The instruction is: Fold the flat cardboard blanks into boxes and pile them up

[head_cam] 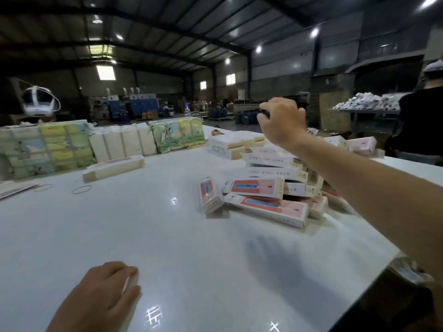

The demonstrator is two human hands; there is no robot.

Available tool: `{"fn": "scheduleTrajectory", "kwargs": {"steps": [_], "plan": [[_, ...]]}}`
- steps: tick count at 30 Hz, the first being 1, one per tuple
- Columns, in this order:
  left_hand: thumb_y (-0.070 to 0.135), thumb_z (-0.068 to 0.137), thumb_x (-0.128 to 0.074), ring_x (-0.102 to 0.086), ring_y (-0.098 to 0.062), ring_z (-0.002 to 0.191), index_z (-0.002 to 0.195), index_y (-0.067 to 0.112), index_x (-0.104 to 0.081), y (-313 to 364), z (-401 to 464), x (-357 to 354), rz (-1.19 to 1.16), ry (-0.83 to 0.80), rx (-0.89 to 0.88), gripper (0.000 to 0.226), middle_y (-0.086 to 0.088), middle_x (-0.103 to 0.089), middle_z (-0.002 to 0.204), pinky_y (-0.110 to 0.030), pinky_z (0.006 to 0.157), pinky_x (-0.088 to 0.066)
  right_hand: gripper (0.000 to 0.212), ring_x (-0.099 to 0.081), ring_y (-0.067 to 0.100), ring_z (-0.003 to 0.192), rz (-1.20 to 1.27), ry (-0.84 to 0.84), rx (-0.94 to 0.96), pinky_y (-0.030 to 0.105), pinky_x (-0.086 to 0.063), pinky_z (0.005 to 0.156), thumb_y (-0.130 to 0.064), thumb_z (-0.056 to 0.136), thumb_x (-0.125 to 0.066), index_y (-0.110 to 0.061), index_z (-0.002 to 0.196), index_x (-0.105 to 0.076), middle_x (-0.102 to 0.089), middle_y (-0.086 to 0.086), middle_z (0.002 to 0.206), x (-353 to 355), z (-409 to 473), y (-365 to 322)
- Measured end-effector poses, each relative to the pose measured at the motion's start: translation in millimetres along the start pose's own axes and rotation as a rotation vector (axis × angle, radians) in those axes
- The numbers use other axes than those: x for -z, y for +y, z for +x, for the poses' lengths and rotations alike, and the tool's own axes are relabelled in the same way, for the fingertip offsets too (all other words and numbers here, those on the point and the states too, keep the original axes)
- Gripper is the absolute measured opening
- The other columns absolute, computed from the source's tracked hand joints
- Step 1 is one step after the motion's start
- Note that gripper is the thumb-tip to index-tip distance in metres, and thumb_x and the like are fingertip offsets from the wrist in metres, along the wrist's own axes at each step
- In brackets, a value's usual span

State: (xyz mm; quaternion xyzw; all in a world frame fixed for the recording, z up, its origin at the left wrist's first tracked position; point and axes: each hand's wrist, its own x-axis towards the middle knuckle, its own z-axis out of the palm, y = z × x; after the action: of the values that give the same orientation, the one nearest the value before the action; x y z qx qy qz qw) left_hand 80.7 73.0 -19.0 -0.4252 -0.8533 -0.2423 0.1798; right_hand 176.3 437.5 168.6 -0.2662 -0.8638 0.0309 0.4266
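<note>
White and glossy, the counter (167,236) fills most of the view and mirrors the ceiling lights. At 9 o'clock stands a row of green and yellow printed bundles (48,149), with plain cream bundles (122,142) just beside them and another printed bundle (178,134) further along at 11 o'clock. In front of the cream ones lies a single long folded box (113,166), on its side and apart from the rest. Two rubber bands (82,189) lie loose on the counter near it.

At 7 o'clock the left hand (105,298) rests knuckles up on the counter, its fingers (130,271) curled under; something pale and pinkish shows at their tips, but whether the hand grips it I cannot tell.

Right of centre, at about 2 o'clock, the pile of folded boxes (275,188) sits in a loose heap, pink and white, some lying flat, one small box (211,196) tipped up on end at its near left edge. A stack of flat white blanks (230,143) lies just behind the heap.

Above the pile the right hand (280,123) is raised clear of the boxes, fingers bunched around a small dark object (263,113) that is too blurred to identify. At the 3 o'clock edge stands another person (422,121) in dark clothing.
</note>
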Motion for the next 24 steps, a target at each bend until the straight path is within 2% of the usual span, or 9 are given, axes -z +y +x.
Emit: {"fn": "scheduleTrajectory", "kwargs": {"steps": [3,5,8,10,12,14,19,23,24], "plan": [[0.061,0.066,-0.033,-0.047,-0.004,0.099,0.094,0.024,-0.072,11.2,-4.3,7.0,-0.045,-0.088,0.14,0.061,0.027,-0.05,0.095,-0.025,0.08,-0.037,0.028,-0.057,0.024,0.112,0.247,-0.108,0.341,0.04,-0.043,0.098,-0.022,0.095,-0.048,-0.01,0.112,-0.067,-0.066,0.007,0.118,-13.6,-49.7,-68.9],[0.051,0.08,-0.04,-0.045,-0.001,0.103,0.096,0.024,-0.067,15.0,-9.7,8.3,-0.033,-0.108,0.153,0.041,0.024,-0.052,0.099,-0.019,0.081,-0.034,0.028,-0.054,0.019,0.116,0.317,-0.271,0.491,0.033,-0.04,0.099,-0.023,0.095,-0.049,-0.014,0.116,-0.067,-0.064,0.002,0.123,-37.5,-99.5,-101.8],[0.026,0.091,-0.05,-0.048,-0.01,0.104,0.096,0.016,-0.066,10.2,-11.8,5.1,-0.005,-0.066,0.15,0.019,0.007,-0.058,0.104,-0.022,0.086,-0.036,0.032,-0.049,0.019,0.12,0.201,-0.528,0.602,0.03,-0.037,0.101,-0.024,0.097,-0.043,-0.014,0.119,-0.064,-0.059,0.001,0.129,-85.3,-166.7,-124.1],[0.021,0.09,-0.05,-0.049,-0.013,0.104,0.095,0.015,-0.068,8.9,-10.8,5.4,-0.009,-0.064,0.16,0.019,0.003,-0.059,0.106,-0.025,0.088,-0.037,0.036,-0.043,0.016,0.126,0.179,-0.628,0.585,0.029,-0.032,0.105,-0.027,0.099,-0.037,-0.015,0.126,-0.058,-0.052,0.0,0.136,-108.9,-192.2,-125.9],[0.021,0.089,-0.049,-0.05,-0.016,0.104,0.093,0.013,-0.068,8.5,-9.9,6.3,-0.017,-0.106,0.176,0.021,0.0,-0.06,0.106,-0.03,0.088,-0.04,0.039,-0.037,0.011,0.133,0.258,-0.635,0.524,0.02,-0.022,0.108,-0.028,0.101,-0.036,-0.022,0.136,-0.051,-0.042,-0.006,0.147,-120.6,-200.1,-122.5],[0.026,0.089,-0.047,-0.052,-0.017,0.106,0.095,0.013,-0.068,4.5,-7.0,12.8,-0.021,-0.162,0.21,0.026,-0.001,-0.06,0.109,-0.033,0.088,-0.042,0.038,-0.035,0.007,0.135,0.3,-0.616,0.504,0.016,-0.021,0.107,-0.029,0.1,-0.039,-0.027,0.137,-0.05,-0.039,-0.011,0.148,-125.9,-200.6,-117.1],[0.038,0.091,-0.052,-0.043,-0.017,0.125,0.126,0.026,-0.056,-63.4,12.2,78.6,0.121,-0.221,0.454,0.038,0.005,-0.048,0.136,-0.032,0.099,-0.035,0.035,-0.042,0.009,0.13,0.318,-0.62,0.491,0.023,-0.028,0.107,-0.024,0.095,-0.05,-0.027,0.129,-0.058,-0.048,-0.012,0.14,-134.1,-200.1,-112.4],[0.036,0.089,-0.051,-0.045,-0.023,0.123,0.127,0.022,-0.053,-149.4,-6.8,153.9,0.402,-0.145,0.707,0.041,-0.002,-0.049,0.136,-0.033,0.094,-0.039,0.028,-0.053,0.017,0.121,0.359,-0.604,0.452,0.034,-0.037,0.103,-0.013,0.086,-0.064,-0.02,0.112,-0.07,-0.062,-0.003,0.126,-145.0,-199.1,-110.2],[0.037,0.088,-0.05,-0.045,-0.026,0.122,0.128,0.02,-0.052,-169.5,-16.7,169.5,0.479,-0.117,0.793,0.043,-0.005,-0.049,0.134,-0.035,0.093,-0.04,0.023,-0.055,0.011,0.117,0.403,-0.57,0.467,0.031,-0.039,0.1,-0.011,0.083,-0.067,-0.017,0.104,-0.074,-0.065,-0.002,0.12,-148.7,-200.6,-108.8]]}}
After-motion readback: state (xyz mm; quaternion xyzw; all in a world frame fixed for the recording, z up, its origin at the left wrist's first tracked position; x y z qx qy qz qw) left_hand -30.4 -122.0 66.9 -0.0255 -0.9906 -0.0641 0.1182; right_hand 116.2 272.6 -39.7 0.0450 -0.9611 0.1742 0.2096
